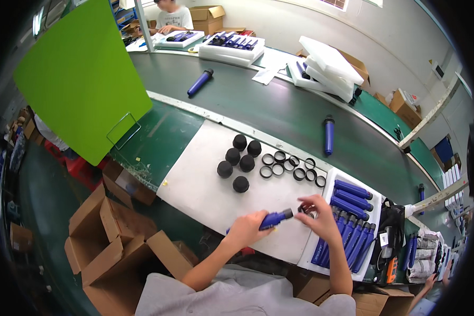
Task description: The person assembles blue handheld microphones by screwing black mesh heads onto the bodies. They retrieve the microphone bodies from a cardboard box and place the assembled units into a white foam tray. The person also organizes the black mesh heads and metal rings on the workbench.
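My left hand is closed round a blue tube with a black end, held tilted over the near edge of the white work board. Just right of that black end, my right hand pinches a small dark piece, perhaps a ring; the fingers partly hide it. The tube and the piece are apart. Beyond my hands, several black rings lie loosely grouped on the board. To their left stand several black round caps. Right of my right hand, a white foam tray holds two rows of blue tubes.
Past the board runs a dark green conveyor belt carrying blue tubes. Open cardboard boxes stand at the lower left, below a bright green panel. A black bag lies beside the tray. A person sits across the belt.
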Action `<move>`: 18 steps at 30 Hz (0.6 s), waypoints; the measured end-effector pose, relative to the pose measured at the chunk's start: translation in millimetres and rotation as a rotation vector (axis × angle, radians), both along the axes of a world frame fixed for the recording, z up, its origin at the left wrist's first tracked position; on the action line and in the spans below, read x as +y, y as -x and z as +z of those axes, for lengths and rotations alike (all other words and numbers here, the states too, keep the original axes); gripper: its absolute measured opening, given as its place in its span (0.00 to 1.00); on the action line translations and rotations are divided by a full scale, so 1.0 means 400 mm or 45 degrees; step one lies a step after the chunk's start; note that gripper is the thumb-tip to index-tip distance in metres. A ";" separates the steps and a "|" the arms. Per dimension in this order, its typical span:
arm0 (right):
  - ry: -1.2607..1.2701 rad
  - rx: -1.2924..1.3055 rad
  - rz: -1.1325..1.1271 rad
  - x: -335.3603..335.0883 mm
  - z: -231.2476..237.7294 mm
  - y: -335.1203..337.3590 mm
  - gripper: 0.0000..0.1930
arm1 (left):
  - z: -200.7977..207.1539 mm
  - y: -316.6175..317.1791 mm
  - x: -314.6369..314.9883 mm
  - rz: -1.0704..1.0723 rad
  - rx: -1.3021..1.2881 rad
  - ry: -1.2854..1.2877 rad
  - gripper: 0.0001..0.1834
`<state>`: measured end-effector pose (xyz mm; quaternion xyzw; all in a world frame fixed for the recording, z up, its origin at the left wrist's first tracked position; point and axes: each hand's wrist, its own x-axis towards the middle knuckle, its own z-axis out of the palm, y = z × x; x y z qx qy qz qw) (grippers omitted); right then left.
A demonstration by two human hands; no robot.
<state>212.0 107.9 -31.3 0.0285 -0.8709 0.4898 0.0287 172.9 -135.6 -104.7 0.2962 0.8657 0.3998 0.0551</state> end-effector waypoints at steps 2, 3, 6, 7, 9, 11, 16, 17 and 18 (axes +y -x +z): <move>0.254 0.008 0.069 -0.026 -0.019 -0.039 0.25 | 0.072 -0.037 -0.009 -0.100 -0.127 -0.060 0.22; 0.244 0.090 0.043 -0.045 -0.013 -0.052 0.27 | 0.096 -0.042 -0.009 -0.112 -0.159 -0.063 0.23; 0.270 0.056 0.052 -0.079 -0.015 -0.081 0.30 | 0.088 -0.064 -0.009 -0.099 -0.065 -0.162 0.23; 0.381 0.005 0.042 -0.085 -0.025 -0.089 0.32 | 0.083 -0.068 -0.005 -0.113 -0.073 -0.166 0.24; 0.462 -0.108 0.029 -0.105 -0.025 -0.097 0.33 | 0.071 -0.074 0.001 -0.140 -0.087 -0.175 0.26; 0.516 -0.171 -0.013 -0.120 -0.034 -0.101 0.34 | 0.068 -0.076 0.003 -0.123 -0.155 -0.139 0.27; -0.010 -0.034 0.052 -0.141 0.001 -0.062 0.34 | 0.098 -0.076 -0.001 -0.057 -0.200 -0.232 0.28; -0.076 0.043 0.082 -0.148 0.000 -0.049 0.34 | 0.086 -0.076 -0.001 -0.045 -0.204 -0.285 0.29; -0.067 0.023 0.089 -0.156 0.009 -0.038 0.32 | 0.080 -0.077 -0.003 -0.031 -0.209 -0.338 0.30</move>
